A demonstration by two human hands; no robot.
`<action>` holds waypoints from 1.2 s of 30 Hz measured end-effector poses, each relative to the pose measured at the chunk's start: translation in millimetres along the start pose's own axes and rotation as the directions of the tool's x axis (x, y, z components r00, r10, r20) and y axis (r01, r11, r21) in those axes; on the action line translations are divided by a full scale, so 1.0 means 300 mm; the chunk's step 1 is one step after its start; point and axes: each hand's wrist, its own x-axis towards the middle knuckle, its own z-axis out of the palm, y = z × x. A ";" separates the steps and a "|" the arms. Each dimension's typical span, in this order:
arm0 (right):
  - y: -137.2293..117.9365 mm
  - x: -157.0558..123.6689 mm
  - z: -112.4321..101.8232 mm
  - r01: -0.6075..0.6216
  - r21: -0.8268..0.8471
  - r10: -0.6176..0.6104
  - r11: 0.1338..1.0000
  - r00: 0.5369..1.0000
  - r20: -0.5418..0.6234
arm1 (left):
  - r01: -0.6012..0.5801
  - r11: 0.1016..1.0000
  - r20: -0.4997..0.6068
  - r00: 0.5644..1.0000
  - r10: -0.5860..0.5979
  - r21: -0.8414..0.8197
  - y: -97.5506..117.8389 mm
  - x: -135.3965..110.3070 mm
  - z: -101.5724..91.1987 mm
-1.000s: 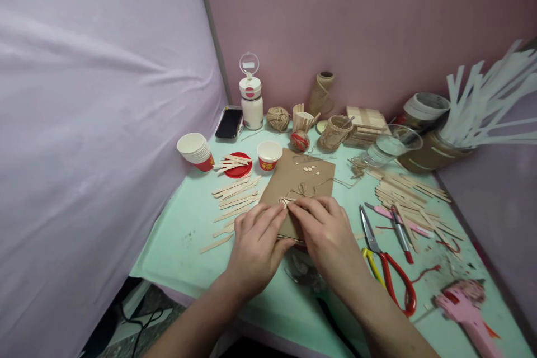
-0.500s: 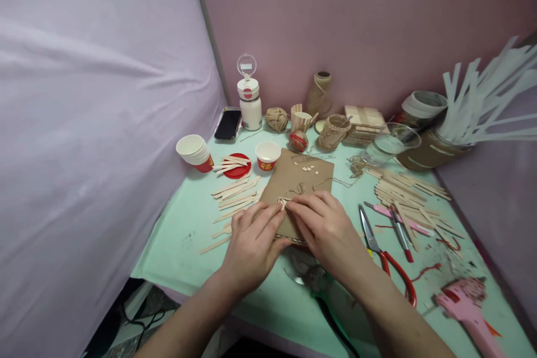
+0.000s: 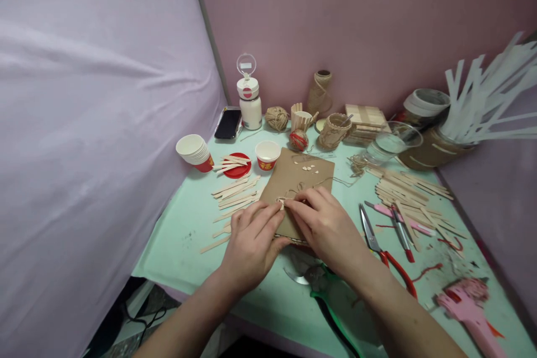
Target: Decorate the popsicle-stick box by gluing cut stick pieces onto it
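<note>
A brown piece of cardboard (image 3: 308, 182) lies in front of me, with small pale chips (image 3: 309, 168), like cut stick ends, on its far part. My left hand (image 3: 253, 243) grips its near left edge, fingers on top and thumb low at the edge. Under the fingertips of both hands is a small pale piece (image 3: 282, 203), partly hidden. My right hand (image 3: 328, 227) is closed, its fingertips pinched at that piece. Thin twine (image 3: 301, 185) curls on the cardboard just beyond. Below the hands lie green-handled cutters (image 3: 321, 285).
Wooden sticks (image 3: 237, 196) lie left, beside a red lid (image 3: 237, 166) and paper cups (image 3: 193, 151). At right are scissors (image 3: 377, 243), a marker (image 3: 401, 232), more sticks (image 3: 403, 190) and a pink glue gun (image 3: 465, 307). A bottle (image 3: 250, 106) and twine ball (image 3: 277, 118) stand behind.
My right fingers have shifted slightly at the small piece, and the right hand has moved a little. The left hand stays nearly where it was.
</note>
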 end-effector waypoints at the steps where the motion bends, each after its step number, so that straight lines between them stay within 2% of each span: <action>1: 0.001 0.000 0.000 0.004 -0.007 -0.004 1.000 1.000 0.004 | 0.001 1.000 0.000 1.000 -0.001 -0.001 0.000 0.000 0.000; 11: 0.004 0.003 0.000 0.039 -0.014 -0.038 0.999 0.998 0.057 | 0.001 1.000 0.018 1.000 -0.001 0.011 -0.001 -0.003 0.001; 18: 0.022 -0.008 0.005 0.045 0.046 -0.043 0.998 0.998 -0.042 | 0.018 1.000 0.014 1.000 -0.019 0.023 -0.001 0.000 -0.003; 25: 0.024 -0.003 0.009 0.035 0.054 -0.033 0.998 0.999 -0.033 | 0.026 1.000 0.035 0.999 -0.026 0.011 0.001 0.005 -0.003; 36: 0.012 -0.008 0.004 0.023 -0.059 -0.023 0.998 1.000 0.006 | 0.031 0.999 -0.020 0.999 -0.032 -0.033 0.010 0.042 -0.022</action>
